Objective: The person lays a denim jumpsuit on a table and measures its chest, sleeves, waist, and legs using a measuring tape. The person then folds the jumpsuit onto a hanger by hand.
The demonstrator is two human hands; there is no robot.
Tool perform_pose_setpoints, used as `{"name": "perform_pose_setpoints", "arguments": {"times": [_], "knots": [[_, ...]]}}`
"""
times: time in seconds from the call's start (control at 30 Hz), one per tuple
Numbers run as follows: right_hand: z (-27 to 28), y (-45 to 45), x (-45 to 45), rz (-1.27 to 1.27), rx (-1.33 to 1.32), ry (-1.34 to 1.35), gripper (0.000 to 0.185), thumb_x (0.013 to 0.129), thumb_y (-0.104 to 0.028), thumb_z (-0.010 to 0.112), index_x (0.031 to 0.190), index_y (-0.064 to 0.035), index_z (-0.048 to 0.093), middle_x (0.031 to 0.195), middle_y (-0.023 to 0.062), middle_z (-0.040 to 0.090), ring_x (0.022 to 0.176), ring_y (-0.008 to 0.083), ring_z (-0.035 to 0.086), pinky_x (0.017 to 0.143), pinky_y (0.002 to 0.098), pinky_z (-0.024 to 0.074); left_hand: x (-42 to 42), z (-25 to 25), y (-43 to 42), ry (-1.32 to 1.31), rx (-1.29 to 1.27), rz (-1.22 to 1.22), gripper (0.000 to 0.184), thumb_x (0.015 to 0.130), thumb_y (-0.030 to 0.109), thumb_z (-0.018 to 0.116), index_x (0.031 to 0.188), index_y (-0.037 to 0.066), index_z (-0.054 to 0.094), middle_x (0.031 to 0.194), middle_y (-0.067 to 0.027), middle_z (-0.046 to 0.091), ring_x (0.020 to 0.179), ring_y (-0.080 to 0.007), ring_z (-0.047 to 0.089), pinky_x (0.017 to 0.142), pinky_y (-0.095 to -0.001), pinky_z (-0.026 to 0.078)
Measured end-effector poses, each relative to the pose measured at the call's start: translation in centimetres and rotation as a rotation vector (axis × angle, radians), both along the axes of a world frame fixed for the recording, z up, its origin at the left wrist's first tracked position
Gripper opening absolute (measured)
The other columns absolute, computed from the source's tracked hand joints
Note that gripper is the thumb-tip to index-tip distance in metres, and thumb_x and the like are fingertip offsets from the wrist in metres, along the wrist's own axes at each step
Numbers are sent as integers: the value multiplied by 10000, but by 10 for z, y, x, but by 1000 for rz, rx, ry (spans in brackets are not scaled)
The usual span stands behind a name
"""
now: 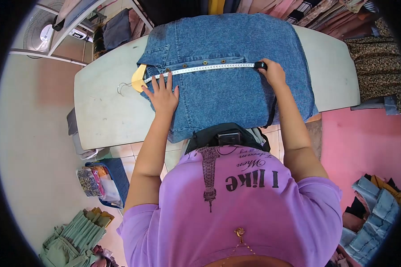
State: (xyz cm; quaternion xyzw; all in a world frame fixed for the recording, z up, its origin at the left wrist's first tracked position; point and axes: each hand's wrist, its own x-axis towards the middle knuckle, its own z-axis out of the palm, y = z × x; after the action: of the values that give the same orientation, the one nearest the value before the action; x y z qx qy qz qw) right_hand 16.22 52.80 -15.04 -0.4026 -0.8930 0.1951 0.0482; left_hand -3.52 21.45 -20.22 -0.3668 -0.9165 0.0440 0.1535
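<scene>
A blue denim shirt (227, 95) with a button placket lies spread on a white table, its collar to the left. A wooden hanger (139, 79) with a metal hook pokes out of the collar. Across the shirt, just below the buttons, runs the white tape (214, 67) of a tape measure. My left hand (165, 98) rests flat near the collar, fingers spread, with fingertips at the tape's left end. At the other end, my right hand (274, 74) is closed around the small black tape measure case (261, 66).
The white table (104, 107) extends beyond the shirt on both sides. Clothes hang along the back (329, 20) and right. Folded garments (75, 236) are stacked at lower left, and folded jeans (372, 218) at lower right. A fan (40, 35) stands behind a white rack at upper left.
</scene>
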Motion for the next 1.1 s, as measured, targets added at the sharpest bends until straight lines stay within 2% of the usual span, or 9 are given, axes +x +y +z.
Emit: {"name": "perform_pose_setpoints", "arguments": {"times": [0.1,0.2,0.37,0.47,0.5,0.6,0.77,1.1], "knots": [[1,-2,-3,28,-11,-1,229,772,-175,683,997,-161,648,921,80,666,869,290,624,721,418,481,-1,-2,-3,-17,-53,48,496,871,413,467,1356,338,397,1346,-34,435,1291,-299,311,965,-730,81],[-6,5,-6,69,-17,18,229,767,-176,690,993,-167,652,920,80,667,869,286,621,717,416,481,-5,-2,-7,-42,-9,69,511,851,425,496,1341,296,435,1365,-57,417,1292,-321,296,964,-730,81],[1,20,-2,38,-44,-52,235,763,-183,692,995,-178,656,930,81,666,885,285,619,728,410,485,-18,-10,-22,-122,1,143,505,879,474,449,1363,341,389,1434,-21,310,1321,-335,237,958,-740,63],[-1,36,6,16,-30,-65,240,755,-193,698,992,-185,660,928,85,667,886,288,621,741,409,488,-24,-6,-32,-161,6,172,510,887,480,434,1375,351,363,1441,-17,300,1331,-341,219,960,-741,58],[-2,42,10,14,-30,-67,240,755,-193,698,992,-185,660,928,85,667,886,288,621,741,409,488,-26,-4,-33,-235,-75,237,500,913,480,378,1397,381,303,1478,14,237,1350,-325,199,976,-726,38],[-4,60,23,11,3,-72,240,748,-195,703,985,-188,664,923,90,668,881,294,623,749,410,490,-36,-12,-40,-216,-42,211,508,895,503,401,1383,379,331,1462,1,267,1338,-348,204,965,-740,48],[-13,86,38,-27,38,-94,266,743,-156,704,1003,-200,668,930,104,665,885,300,620,750,406,485,-48,-16,-55,-313,-138,295,526,902,524,364,1403,400,262,1494,14,190,1362,-349,139,993,-714,36],[-27,120,54,-28,18,-117,307,713,-115,722,1005,-195,672,889,99,669,851,275,626,732,391,481,-79,-27,-88,-351,-168,330,525,909,525,346,1409,418,230,1505,32,160,1365,-344,148,1004,-701,34]]}}
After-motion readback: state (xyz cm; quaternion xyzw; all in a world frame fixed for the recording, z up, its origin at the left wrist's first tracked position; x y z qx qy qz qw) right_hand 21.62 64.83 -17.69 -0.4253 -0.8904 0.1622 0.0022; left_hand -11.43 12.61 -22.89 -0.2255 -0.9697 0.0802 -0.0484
